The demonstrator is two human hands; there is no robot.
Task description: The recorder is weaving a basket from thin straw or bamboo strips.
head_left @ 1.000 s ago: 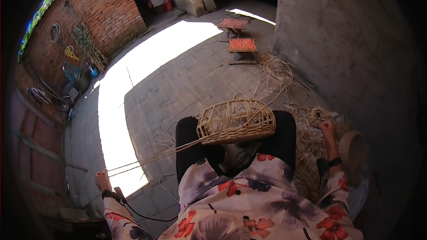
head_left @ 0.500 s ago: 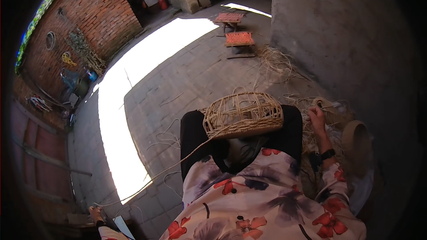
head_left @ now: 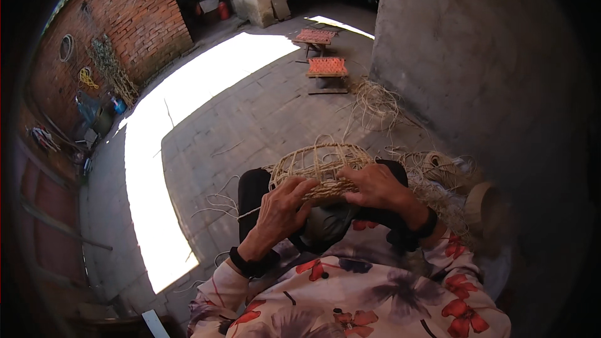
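A partly woven basket point(head_left: 322, 155) of straw-coloured cord rests on my lap between my knees, its open ribs toward the far side. My left hand point(head_left: 280, 211) grips the near left part of its woven band, fingers curled over the edge. My right hand point(head_left: 380, 189) holds the near right part of the same band, thumb toward me and fingers bent over the cords. A loose cord point(head_left: 250, 212) leads off to the left from beside my left hand. The stretch of weave under my fingers is hidden.
Cord tangles point(head_left: 379, 103) lie by the grey wall point(head_left: 488, 56). To my right are a cord roll point(head_left: 438, 166) and a pale round band point(head_left: 485, 203). Two folding stools point(head_left: 327, 67) with red woven seats stand ahead. A bright sun patch point(head_left: 147, 181) crosses the paving.
Both hands have come in from far out at the sides onto the basket. The long cord that stretched to my left hand no longer runs taut to the lower left.
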